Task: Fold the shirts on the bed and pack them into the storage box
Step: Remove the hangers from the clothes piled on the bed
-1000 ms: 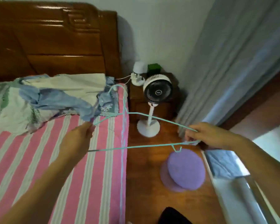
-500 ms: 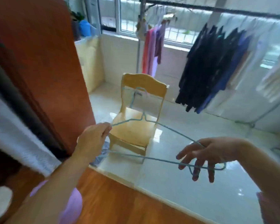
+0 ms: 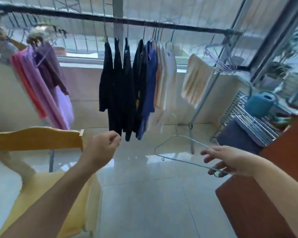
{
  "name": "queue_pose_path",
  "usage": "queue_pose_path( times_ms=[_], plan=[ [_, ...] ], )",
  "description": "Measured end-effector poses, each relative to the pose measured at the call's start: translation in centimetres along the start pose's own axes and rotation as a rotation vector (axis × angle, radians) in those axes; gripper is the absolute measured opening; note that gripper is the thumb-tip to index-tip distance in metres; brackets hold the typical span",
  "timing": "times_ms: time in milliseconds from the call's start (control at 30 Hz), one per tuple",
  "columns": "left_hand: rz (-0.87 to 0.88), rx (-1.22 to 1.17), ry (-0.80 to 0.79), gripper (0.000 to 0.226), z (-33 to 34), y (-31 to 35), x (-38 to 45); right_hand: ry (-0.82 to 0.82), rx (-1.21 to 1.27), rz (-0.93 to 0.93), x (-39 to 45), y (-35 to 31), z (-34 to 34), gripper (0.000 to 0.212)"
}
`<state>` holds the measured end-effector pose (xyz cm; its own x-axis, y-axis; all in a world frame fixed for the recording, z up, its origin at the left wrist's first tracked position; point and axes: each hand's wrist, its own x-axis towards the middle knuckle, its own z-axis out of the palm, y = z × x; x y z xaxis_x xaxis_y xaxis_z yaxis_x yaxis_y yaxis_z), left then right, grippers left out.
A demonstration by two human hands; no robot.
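There is only 1 view. The camera sits on the person's head and looks forward, tipped a little down. It is close to the arms: the left hand (image 3: pixel 101 148) and right hand (image 3: pixel 230 160) reach out low in the picture. Farther off, straight ahead, the clothes rail (image 3: pixel 110 18) runs across the top, in front of the window. The wide lens bends the edges, so the yellow chair (image 3: pixel 38 138) at the left and the brown wood (image 3: pixel 258 203) at the right lean outward.
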<state>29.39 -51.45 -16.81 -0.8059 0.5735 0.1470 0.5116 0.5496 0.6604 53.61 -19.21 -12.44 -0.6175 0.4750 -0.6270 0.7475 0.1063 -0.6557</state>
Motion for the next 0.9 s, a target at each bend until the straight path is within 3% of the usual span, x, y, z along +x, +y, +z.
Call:
queue_pose_path(
  times_ms=[133, 267, 467, 767, 900],
  plan=[
    [0.012, -0.026, -0.077, 0.027, 0.3, 2.5, 10.7, 0.276, 0.062, -0.034, 4.8, -1.2, -4.8, 0.027],
    [0.055, -0.048, -0.158, 0.021, 1.1, 7.5, 20.6, 0.425, 0.261, -0.16, 9.1, -5.7, -10.2, 0.029],
    [0.041, -0.065, -0.109, 0.023, 6.0, 14.4, 35.4, 0.41, 0.315, -0.333, 23.4, -16.6, -21.3, 0.036],
    [-0.097, -0.051, 0.053, 0.021, 9.0, 19.9, 45.2, 0.416, 0.244, -0.563, 37.5, -32.3, -32.6, 0.037],
    [-0.184, -0.043, 0.103, 0.022, 9.3, 20.1, 46.8, 0.409, 0.179, -0.564, 42.5, -34.2, -33.5, 0.041]
  ],
)
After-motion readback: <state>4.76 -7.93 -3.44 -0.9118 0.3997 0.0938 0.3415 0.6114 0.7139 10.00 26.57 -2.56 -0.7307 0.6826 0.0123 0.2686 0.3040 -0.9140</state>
